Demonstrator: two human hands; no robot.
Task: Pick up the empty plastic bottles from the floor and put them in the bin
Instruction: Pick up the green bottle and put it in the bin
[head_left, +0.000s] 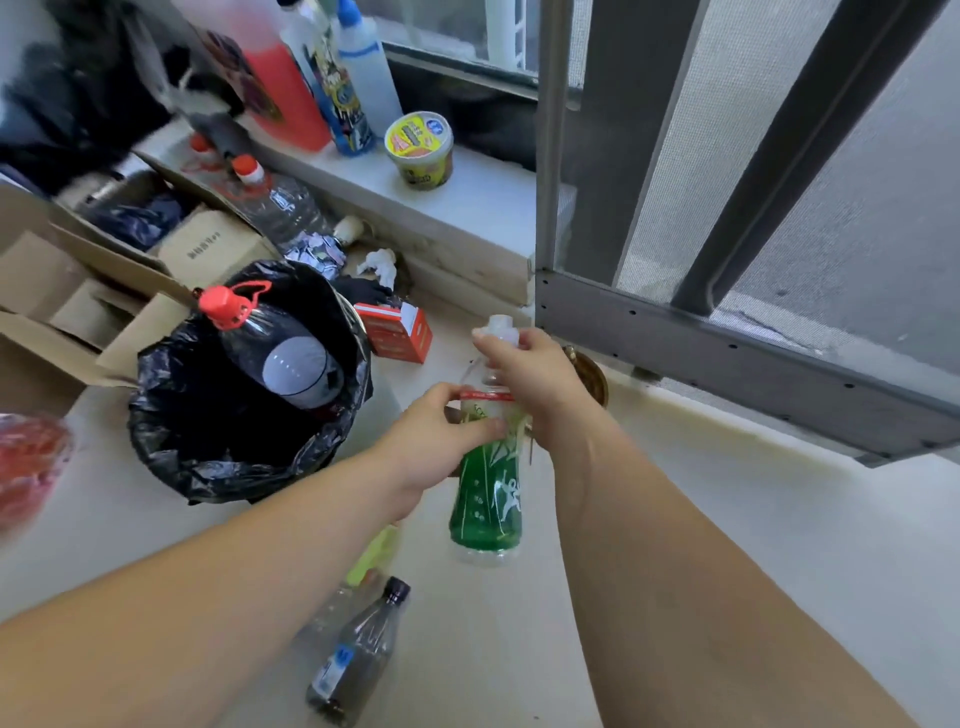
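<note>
An upright clear bottle with a green label (488, 499) hangs above the floor, held by both hands. My left hand (441, 436) grips its middle. My right hand (530, 374) is closed round its neck just below the white cap. To the left stands the bin, lined with a black bag (208, 447); a large clear bottle with a red cap (280, 353) sits tilted inside it. On the floor below my left forearm lie a dark-capped clear bottle (358, 654) and a yellow-green labelled bottle (374, 556), partly hidden.
Open cardboard boxes (78, 291) stand left of the bin. A red carton (397, 332) and crumpled litter lie behind it. A ledge (467, 208) carries detergent bottles and a yellow tub (420, 150). A screen door frame (727, 338) borders the right side. Pale floor (675, 519) lies in front.
</note>
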